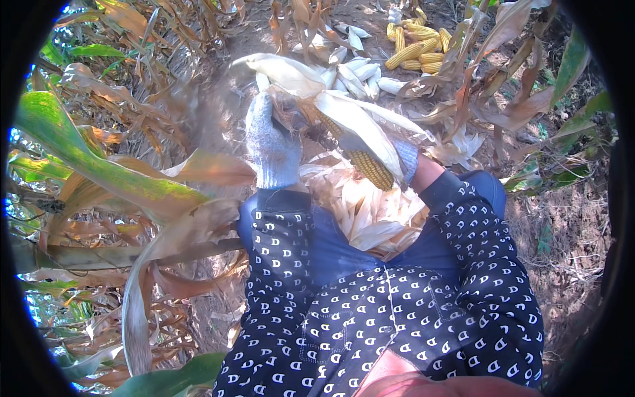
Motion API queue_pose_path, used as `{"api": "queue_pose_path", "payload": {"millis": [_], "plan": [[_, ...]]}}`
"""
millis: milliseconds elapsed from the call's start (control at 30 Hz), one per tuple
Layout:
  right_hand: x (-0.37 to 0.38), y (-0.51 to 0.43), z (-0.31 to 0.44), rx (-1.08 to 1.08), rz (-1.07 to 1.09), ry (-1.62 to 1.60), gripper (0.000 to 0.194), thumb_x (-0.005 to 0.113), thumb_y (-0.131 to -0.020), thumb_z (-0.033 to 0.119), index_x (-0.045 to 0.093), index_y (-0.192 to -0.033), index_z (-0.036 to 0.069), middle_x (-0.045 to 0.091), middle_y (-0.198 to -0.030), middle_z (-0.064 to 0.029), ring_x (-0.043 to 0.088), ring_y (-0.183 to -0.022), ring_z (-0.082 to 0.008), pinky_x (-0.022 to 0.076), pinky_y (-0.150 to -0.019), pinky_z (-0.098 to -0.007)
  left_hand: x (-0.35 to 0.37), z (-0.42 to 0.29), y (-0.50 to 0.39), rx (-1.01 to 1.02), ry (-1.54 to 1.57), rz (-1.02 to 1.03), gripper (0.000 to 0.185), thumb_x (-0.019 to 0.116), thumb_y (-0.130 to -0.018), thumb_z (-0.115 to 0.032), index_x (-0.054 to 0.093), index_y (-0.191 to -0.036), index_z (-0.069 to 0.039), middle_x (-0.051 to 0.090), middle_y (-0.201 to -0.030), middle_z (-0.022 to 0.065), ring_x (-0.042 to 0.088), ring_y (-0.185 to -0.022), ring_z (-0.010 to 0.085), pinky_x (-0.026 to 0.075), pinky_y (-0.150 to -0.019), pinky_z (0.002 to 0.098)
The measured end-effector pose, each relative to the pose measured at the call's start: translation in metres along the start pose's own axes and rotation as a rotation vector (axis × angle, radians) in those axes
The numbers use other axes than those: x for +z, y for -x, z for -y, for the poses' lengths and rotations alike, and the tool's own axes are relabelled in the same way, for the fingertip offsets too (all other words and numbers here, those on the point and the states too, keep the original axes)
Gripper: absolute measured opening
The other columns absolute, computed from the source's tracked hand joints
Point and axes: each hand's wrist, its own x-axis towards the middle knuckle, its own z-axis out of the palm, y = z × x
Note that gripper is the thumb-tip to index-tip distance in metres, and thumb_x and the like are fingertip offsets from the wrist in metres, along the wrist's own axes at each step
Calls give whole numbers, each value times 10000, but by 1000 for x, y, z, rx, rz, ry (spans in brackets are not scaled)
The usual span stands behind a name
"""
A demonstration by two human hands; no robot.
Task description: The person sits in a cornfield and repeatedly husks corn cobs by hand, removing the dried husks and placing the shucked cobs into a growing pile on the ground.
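A partly husked corn cob (pixel 369 166) lies slantwise between my hands, its yellow kernels bare along one side. Pale husk leaves (pixel 292 74) spread from its upper end, and one long leaf runs down its right side. My left hand (pixel 273 141), in a light grey knit glove, is closed on the husk at the cob's upper end. My right hand (pixel 407 156), gloved alike, is at the cob's lower right, mostly hidden behind the husk and cob; its fingers do not show. Loose husks (pixel 377 213) are heaped between my legs.
Husked yellow cobs (pixel 421 49) are piled on the soil at the top right. Beside them lie several cobs in pale husks (pixel 354 77). Dry and green corn leaves (pixel 114 168) crowd the left side, one reaching near my left arm. More dry stalks and leaves (pixel 526 99) stand at the right.
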Motion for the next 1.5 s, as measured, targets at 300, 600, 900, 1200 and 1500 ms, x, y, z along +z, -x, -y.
{"api": "queue_pose_path", "payload": {"millis": [300, 600, 900, 1200, 1500], "plan": [[31, 21, 41, -487, -60, 341, 551, 666, -993, 181, 461, -1480, 26, 625, -1258, -84, 657, -1033, -141, 586, -832, -271, 21, 30, 29, 217, -1086, 551, 465, 787, -880, -318, 628, -1198, -18, 684, -1010, 107, 650, -905, 236, 529, -817, 358], [-2, 21, 88, -545, -270, -65, 460, 689, -976, 277, 522, -1344, 60, 651, -1084, -109, 695, -949, -237, 614, -842, -386, 2, 49, 43, 236, -1495, 905, 128, 718, -862, -156, 677, -946, -67, 684, -828, 142, 676, -820, 359, 520, -757, 460], [-7, 31, 84, -416, -91, -118, 391, 684, -979, 140, 532, -1317, 14, 649, -1098, -136, 697, -964, -270, 625, -854, -396, 4, 34, 31, 172, -1473, 581, 573, 767, -856, -472, 670, -1240, -58, 701, -1159, 173, 685, -1029, 341, 531, -913, 440], [38, 36, 57, -401, -2, 363, 563, 685, -984, 171, 448, -1474, 27, 640, -1237, -107, 697, -995, -164, 621, -801, -287, -12, 54, 7, -24, -663, 366, 258, 611, -991, -166, 672, -1184, -4, 696, -1093, 154, 687, -982, 272, 555, -850, 370], [47, 41, 33, -372, 153, 650, 633, 720, -951, 280, 462, -1466, 18, 577, -1342, -132, 592, -1194, -223, 511, -1023, -372, -18, 69, 20, -386, 132, 37, 243, 607, -998, -159, 643, -1197, -24, 691, -1040, 119, 692, -930, 248, 575, -824, 359]]}}
